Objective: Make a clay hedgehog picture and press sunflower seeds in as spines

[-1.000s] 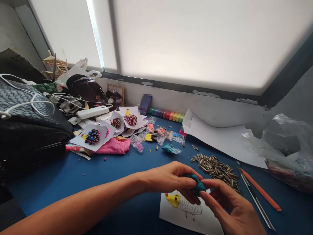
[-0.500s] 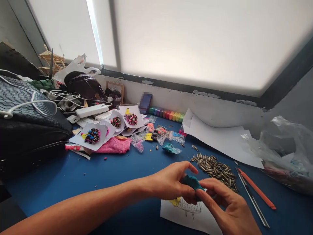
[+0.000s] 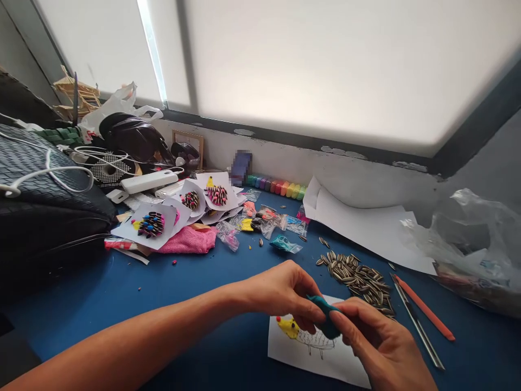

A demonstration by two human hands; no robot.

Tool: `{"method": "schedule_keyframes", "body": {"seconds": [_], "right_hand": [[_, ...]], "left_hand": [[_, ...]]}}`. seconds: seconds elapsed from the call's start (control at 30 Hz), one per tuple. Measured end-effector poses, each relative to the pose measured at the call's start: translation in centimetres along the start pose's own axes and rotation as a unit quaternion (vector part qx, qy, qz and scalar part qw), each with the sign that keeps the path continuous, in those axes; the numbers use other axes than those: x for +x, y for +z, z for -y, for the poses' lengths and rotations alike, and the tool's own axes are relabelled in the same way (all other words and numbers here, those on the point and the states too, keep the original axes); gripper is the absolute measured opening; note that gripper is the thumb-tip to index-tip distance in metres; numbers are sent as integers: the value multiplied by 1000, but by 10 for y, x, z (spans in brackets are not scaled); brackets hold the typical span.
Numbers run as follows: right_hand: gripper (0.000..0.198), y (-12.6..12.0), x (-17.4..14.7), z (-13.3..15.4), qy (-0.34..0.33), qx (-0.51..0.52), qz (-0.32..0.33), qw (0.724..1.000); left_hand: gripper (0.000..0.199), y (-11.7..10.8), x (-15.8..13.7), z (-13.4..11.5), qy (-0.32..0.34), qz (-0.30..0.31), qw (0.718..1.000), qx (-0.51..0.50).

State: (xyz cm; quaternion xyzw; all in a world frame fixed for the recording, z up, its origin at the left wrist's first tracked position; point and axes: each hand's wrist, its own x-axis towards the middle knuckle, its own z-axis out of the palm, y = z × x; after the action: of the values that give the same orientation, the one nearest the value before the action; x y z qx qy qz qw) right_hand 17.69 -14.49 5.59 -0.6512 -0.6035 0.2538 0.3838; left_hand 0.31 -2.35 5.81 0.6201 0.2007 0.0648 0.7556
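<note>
Between my two hands is a flattened piece of teal modelling clay [image 3: 329, 321], pinched from both sides. My left hand [image 3: 287, 293] grips its left edge with thumb and fingers. On its right edge, the thumb and fingertips of my right hand [image 3: 378, 339] press together. Below the hands lies a white paper [image 3: 280, 350] with a pencil-drawn hedgehog [image 3: 316, 341]; yellow clay [image 3: 288, 328] fills its head, with a red nose and a dark eye. Part of the drawing is hidden by my hands. Just beyond my right hand is a pile of striped sunflower seeds [image 3: 358, 279].
A craft knife [image 3: 419, 323] and an orange stick-like tool [image 3: 425, 308] lie at the right. Bagged clay [image 3: 285, 244] sits ahead. Finished seed hedgehogs on paper [image 3: 150, 225], a pink cloth [image 3: 189, 240] and a black bag [image 3: 52, 206] stand left. White sheets [image 3: 366, 228] lean against the wall.
My left fingers have closed in and now pinch the clay, which has turned and hangs lower. More of the paper and the yellow head shows. The view has shifted slightly.
</note>
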Motion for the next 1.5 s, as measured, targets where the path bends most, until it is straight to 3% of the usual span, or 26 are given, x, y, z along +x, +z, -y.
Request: {"method": "schedule_keyframes", "body": {"seconds": [0.13,0.27,0.4,0.53,0.6,0.7,0.8,0.93,1.1,1.3,1.5], "right_hand": [[33,4,-4,3,25,12,-77,997],[23,5,-3,-1,-53,-30,-57,997],[24,7,-2,0,-75,-69,-66,993],[31,5,-2,0,-44,-50,-97,993],[32,2,-2,-2,-27,-42,-96,994],[25,-1,-3,-9,-21,-43,-75,996],[30,-1,-4,-14,-12,-43,-70,997],[20,1,-5,-10,-49,-30,-38,998],[23,-1,-4,0,-59,-36,-40,997],[30,0,-5,5,-39,-14,-31,999],[40,1,-7,1,10,7,-104,995]], "left_hand": [[20,5,1,0,-1,-31,1000,-7],[17,10,0,4,-7,-44,998,39],[17,9,0,9,0,-33,998,61],[62,1,4,10,-25,11,999,-33],[70,-2,5,10,-19,10,999,-47],[61,-4,4,9,-11,0,1000,-30],[60,-1,3,9,-13,-11,1000,-10],[58,4,1,8,-25,5,999,-27],[60,5,-1,4,-13,12,1000,11],[61,7,-1,3,0,23,999,-23],[63,12,2,4,32,-25,997,-59]]}}
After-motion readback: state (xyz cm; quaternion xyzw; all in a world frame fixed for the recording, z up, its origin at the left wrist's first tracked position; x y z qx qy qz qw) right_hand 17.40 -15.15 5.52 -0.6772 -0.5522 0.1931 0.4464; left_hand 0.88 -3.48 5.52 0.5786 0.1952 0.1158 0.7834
